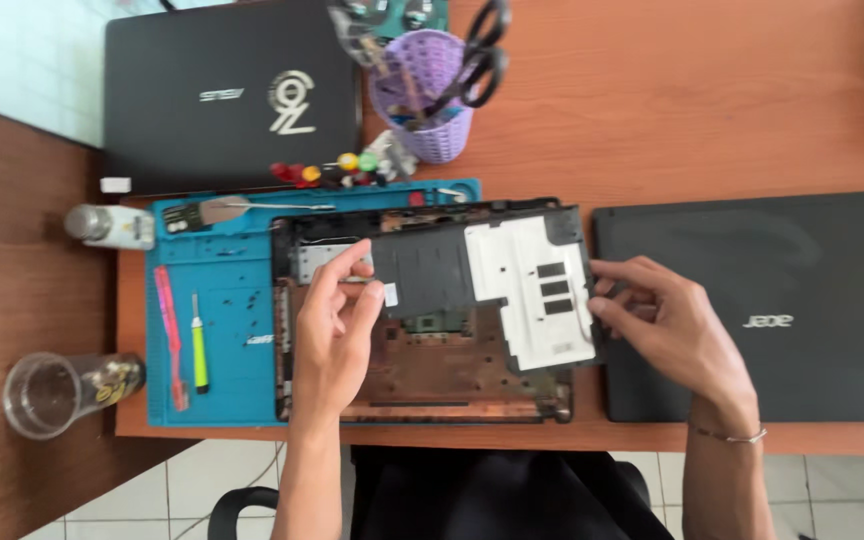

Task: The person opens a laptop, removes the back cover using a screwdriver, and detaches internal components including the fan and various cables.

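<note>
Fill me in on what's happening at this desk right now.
A person holds a flat laptop cover panel with both bare hands, the left hand gripping its left edge and the right hand its right edge. The panel sits over an opened laptop base that lies on a blue work mat. A yellow-green screwdriver lies on the mat, and two closed black laptops rest nearby.

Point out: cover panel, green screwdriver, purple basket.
Cover panel (527, 290), head view: on its white right half.
Green screwdriver (199, 350), head view: on the green handle.
Purple basket (437, 125), head view: on its front wall.
</note>
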